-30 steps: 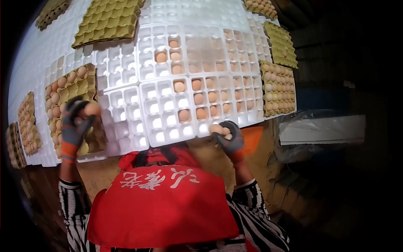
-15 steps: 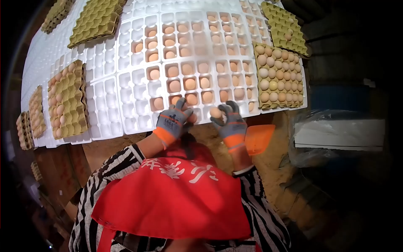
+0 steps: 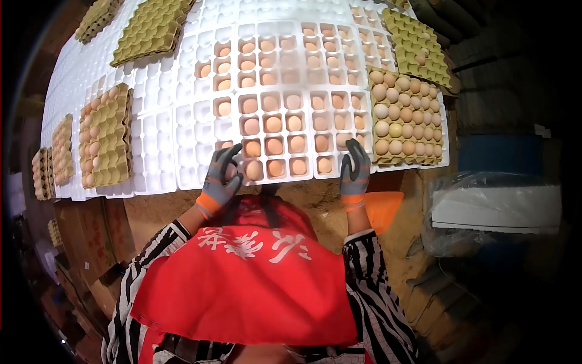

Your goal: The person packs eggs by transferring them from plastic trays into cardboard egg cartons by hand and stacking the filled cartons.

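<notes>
Both hands wear grey gloves with orange cuffs. My left hand (image 3: 224, 176) is closed around an egg (image 3: 231, 170) at the front edge of a white foam tray (image 3: 189, 178). My right hand (image 3: 354, 167) is over the front right cells of the neighbouring white tray (image 3: 308, 174), thumb and fingers bent down toward a cell; whatever it may hold is hidden under the fingers. Brown eggs (image 3: 274, 167) sit singly in the square cells between the two hands. Just right of my right hand lies a pulp tray (image 3: 405, 161) full of eggs.
A partly filled pulp tray (image 3: 114, 142) lies on the left, with more egg trays (image 3: 62, 148) beyond. Stacked pulp trays (image 3: 151, 27) lie at the back left. An orange container (image 3: 383, 209) and a plastic-wrapped white box (image 3: 497, 206) are at the right below the table edge.
My left hand came from the left pulp tray to the white trays, which now hold more eggs in the front row. My right hand moved forward and right, and its visible eggs are gone from view.
</notes>
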Demonstrator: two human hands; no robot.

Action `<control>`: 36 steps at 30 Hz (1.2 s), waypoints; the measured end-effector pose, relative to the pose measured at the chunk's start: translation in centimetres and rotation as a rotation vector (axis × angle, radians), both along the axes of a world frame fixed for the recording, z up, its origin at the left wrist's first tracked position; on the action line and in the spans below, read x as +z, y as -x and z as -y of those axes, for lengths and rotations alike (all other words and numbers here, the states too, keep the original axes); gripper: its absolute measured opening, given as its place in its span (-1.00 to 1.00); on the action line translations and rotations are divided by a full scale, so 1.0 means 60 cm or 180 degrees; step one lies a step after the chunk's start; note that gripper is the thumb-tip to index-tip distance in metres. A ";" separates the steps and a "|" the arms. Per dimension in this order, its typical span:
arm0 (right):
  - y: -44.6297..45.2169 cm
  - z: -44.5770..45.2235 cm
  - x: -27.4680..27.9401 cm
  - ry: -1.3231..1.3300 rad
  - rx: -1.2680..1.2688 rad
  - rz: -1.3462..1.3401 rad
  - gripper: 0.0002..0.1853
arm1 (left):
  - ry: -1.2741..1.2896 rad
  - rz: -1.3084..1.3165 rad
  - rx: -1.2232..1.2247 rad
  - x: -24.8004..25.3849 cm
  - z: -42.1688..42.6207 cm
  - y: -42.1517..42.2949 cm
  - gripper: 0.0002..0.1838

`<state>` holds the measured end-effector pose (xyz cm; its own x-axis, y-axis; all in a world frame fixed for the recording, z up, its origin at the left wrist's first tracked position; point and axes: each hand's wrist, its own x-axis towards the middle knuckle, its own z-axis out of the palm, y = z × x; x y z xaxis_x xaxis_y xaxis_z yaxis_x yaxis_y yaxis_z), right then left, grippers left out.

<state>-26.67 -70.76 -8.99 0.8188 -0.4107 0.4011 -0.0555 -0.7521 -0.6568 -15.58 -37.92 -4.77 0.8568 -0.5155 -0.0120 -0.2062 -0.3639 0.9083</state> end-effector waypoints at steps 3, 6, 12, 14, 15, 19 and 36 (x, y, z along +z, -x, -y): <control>-0.010 0.014 0.003 0.1085 0.0160 -0.0326 -0.61 | 0.0109 0.0627 0.0016 -0.043 -0.024 0.000 -0.41; -0.015 0.010 0.013 0.0309 -0.0355 -0.0469 -0.65 | 0.0041 0.0852 0.0158 -0.073 -0.035 0.014 -0.53; -0.061 0.014 -0.001 0.1750 -0.0410 -0.1136 -0.75 | -0.0061 0.1543 0.0045 -0.096 -0.052 0.009 -0.51; -0.069 0.012 0.000 0.1945 -0.0373 -0.1342 -0.77 | -0.0160 0.1344 0.0024 -0.117 -0.055 0.012 -0.53; -0.067 0.004 0.008 0.2117 -0.0434 -0.1169 -0.79 | -0.0261 0.1390 -0.0175 -0.123 -0.060 0.008 -0.55; -0.095 -0.098 0.090 0.1278 0.0254 -0.0332 -0.74 | -0.0400 0.1614 -0.0206 -0.109 -0.074 -0.009 -0.67; -0.239 -0.493 0.142 -0.0329 0.1784 -0.0653 -0.67 | -0.1850 0.1634 0.2287 0.079 -0.650 -0.101 -0.39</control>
<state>-12.31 -41.19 -0.49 0.9781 0.0772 0.1931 0.1974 -0.6363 -0.7458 -9.55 1.10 -0.04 0.9307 0.0835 0.3562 -0.0797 -0.9039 0.4202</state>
